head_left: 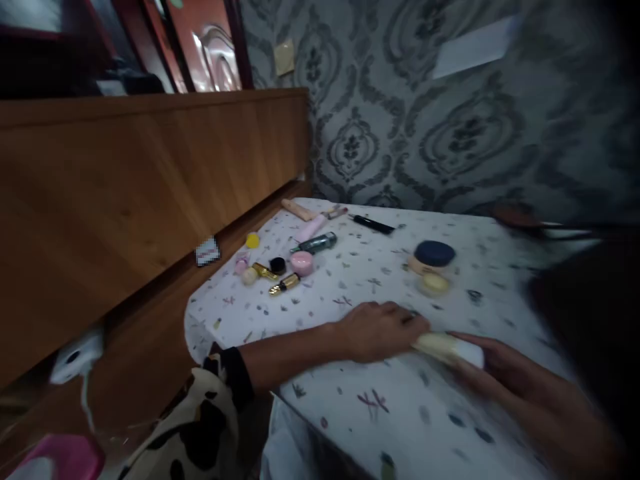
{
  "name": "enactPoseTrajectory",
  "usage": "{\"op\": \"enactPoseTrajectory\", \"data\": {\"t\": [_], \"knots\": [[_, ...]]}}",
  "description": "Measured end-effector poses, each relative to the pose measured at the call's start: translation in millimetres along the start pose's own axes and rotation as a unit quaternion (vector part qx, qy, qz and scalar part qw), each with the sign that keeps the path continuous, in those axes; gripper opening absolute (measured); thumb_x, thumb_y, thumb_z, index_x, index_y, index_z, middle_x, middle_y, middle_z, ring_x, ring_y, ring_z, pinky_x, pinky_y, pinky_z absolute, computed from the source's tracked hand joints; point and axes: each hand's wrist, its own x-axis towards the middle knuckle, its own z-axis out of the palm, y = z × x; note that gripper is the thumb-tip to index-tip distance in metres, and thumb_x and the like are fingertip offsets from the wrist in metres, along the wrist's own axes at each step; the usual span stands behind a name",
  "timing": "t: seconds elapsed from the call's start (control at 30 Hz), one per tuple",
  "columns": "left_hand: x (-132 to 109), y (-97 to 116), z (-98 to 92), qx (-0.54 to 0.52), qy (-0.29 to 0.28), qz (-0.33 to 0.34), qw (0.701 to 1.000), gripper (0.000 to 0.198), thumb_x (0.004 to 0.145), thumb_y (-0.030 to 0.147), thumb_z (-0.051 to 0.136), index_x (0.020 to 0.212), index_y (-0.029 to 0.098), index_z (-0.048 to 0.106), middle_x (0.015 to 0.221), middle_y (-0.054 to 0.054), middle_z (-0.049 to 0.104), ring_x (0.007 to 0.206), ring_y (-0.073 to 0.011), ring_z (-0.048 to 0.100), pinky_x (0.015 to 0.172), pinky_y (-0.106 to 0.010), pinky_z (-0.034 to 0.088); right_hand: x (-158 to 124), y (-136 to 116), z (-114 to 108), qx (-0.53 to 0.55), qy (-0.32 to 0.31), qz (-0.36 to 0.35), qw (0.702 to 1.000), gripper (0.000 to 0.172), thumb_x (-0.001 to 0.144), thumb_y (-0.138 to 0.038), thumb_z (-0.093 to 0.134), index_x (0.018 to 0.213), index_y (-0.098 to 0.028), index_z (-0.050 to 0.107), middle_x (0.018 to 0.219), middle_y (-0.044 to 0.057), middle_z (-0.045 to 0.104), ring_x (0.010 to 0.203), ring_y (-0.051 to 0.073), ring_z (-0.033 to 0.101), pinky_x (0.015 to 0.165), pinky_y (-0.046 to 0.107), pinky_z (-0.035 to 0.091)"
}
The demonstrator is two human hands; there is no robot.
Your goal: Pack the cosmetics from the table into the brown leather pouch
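Note:
A pale yellow bottle or tube with a white end [443, 347] lies across both hands, low over the table. My left hand [383, 331] has its fingertips closed at the pale yellow end. Around the body and white end, my right hand [520, 383] is wrapped with thumb and fingers. Motion blur hides the exact contact of the fingertips. Just beyond the hands are a round container with a dark blue lid [434, 255] and a small yellowish round jar [434, 285].
The patterned white tablecloth [370, 400] bears a pink jar [302, 263], gold tubes [285, 285], a dark green tube [320, 243], a black pen-like item [373, 225] and a yellow round piece [253, 240]. A wooden cabinet [150, 200] borders the left; a papered wall [360, 100] stands behind.

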Motion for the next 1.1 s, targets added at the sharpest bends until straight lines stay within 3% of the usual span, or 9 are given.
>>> {"op": "enactPoseTrajectory", "data": {"t": [0.07,0.17,0.37,0.53,0.67,0.83,1.1], "knots": [[1.3,6.1,4.8,-0.002,0.011,-0.004,1.0,0.023,0.101,0.02,0.039,0.12,0.015,0.051,0.105,-0.01,0.067,0.103,-0.0236,0.062,0.077,-0.035,0.052,-5.7,-18.3,-4.9,0.0,-0.018,0.002,1.0,0.042,0.075,-0.056,0.069,0.103,-0.025,0.071,0.061,0.001,0.056,0.058,0.021,0.058,0.05,0.032,0.05],[3.0,11.5,7.3,-0.03,0.001,-0.044,0.999,0.018,0.098,0.02,0.047,0.113,0.015,0.054,0.103,-0.01,0.066,0.099,-0.0243,0.061,0.081,-0.036,0.05,-9.2,-31.8,-4.1,0.029,-0.002,-0.002,1.0,0.047,0.076,-0.054,0.068,0.106,-0.018,0.068,0.059,-0.004,0.049,0.054,0.014,0.05,0.051,0.027,0.044],[12.2,4.6,1.2,-0.139,0.014,-0.034,0.99,0.025,0.095,0.041,0.053,0.101,0.017,0.056,0.1,-0.008,0.063,0.094,-0.0239,0.058,0.08,-0.036,0.047,-6.1,-21.3,-3.3,0.164,-0.037,0.008,0.986,0.051,0.076,-0.051,0.072,0.111,-0.016,0.061,0.074,-0.001,0.061,0.064,0.013,0.057,0.059,0.026,0.047],[26.7,9.4,-8.1,-0.209,-0.037,-0.071,0.975,0.018,0.09,0.038,0.056,0.09,0.02,0.05,0.086,-0.003,0.061,0.078,-0.0201,0.06,0.068,-0.03,0.044,-3.4,-17.5,-9.2,0.194,-0.019,-0.028,0.98,0.052,0.077,-0.051,0.072,0.112,-0.016,0.059,0.076,-0.003,0.06,0.064,0.011,0.058,0.059,0.024,0.046],[34.5,24.8,-4.0,-0.164,-0.039,-0.127,0.977,0.013,0.087,0.025,0.053,0.097,0.02,0.047,0.09,-0.004,0.064,0.082,-0.023,0.063,0.069,-0.032,0.045,-6.0,-21.1,-15.9,0.067,0.03,-0.055,0.996,0.042,0.09,-0.055,0.056,0.108,-0.017,0.059,0.066,-0.005,0.053,0.06,0.012,0.055,0.058,0.025,0.041],[32.7,38.8,4.0,-0.098,-0.028,-0.108,0.989,0.013,0.087,0.02,0.052,0.1,0.019,0.048,0.095,-0.008,0.066,0.093,-0.0275,0.064,0.078,-0.036,0.048,-11.1,-31.7,-15.9,-0.13,0.072,-0.028,0.988,0.047,0.103,-0.052,0.032,0.087,-0.017,0.06,0.068,0.0,0.058,0.069,0.015,0.057,0.067,0.027,0.037],[28.9,38.1,12.3,-0.1,0.003,-0.07,0.992,0.012,0.09,0.021,0.046,0.101,0.02,0.05,0.09,-0.007,0.065,0.085,-0.0265,0.066,0.073,-0.036,0.05,-18.9,-46.0,-16.3,-0.263,0.064,0.05,0.961,0.05,0.102,-0.056,0.034,0.105,-0.019,0.067,0.088,0.009,0.074,0.086,0.022,0.067,0.07,0.028,0.037]]}}
